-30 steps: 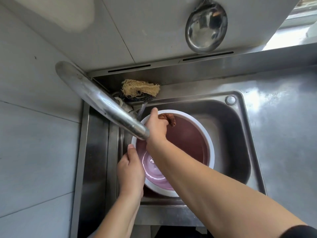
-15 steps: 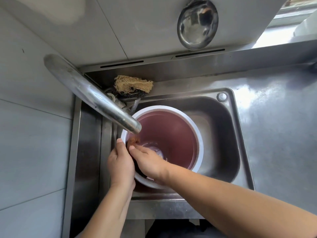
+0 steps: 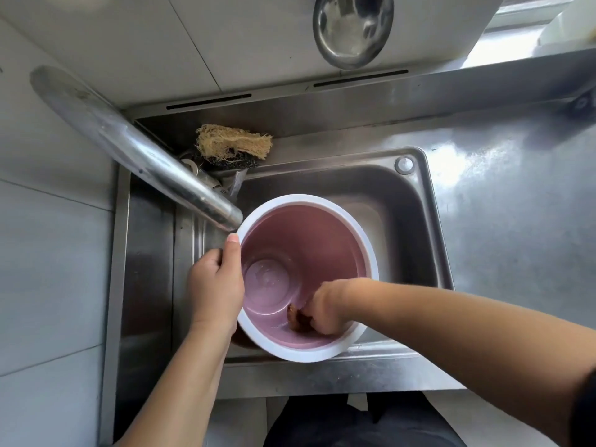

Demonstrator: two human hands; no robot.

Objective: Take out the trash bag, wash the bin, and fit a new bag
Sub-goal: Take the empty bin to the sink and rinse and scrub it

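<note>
Pink inside with a white rim, the bin (image 3: pixel 325 233) stands in the steel sink (image 3: pixel 416 227), leaning toward the near edge. Left hand (image 3: pixel 215 285) grips its rim on the left side, thumb lying along the rim. Right hand (image 3: pixel 322 314) reaches inside, fingers curled round a brown scrubber (image 3: pixel 294 318) pressed to the near inner wall. Faucet spout (image 3: pixel 154 162) ends just beside the rim; a straw-coloured scouring pad (image 3: pixel 233 145) lies behind the sink

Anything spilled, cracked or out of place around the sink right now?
Nothing stands out. The bin sits in the sink, left hand holding its rim, right hand scrubbing inside with a brown scrubber.
</note>
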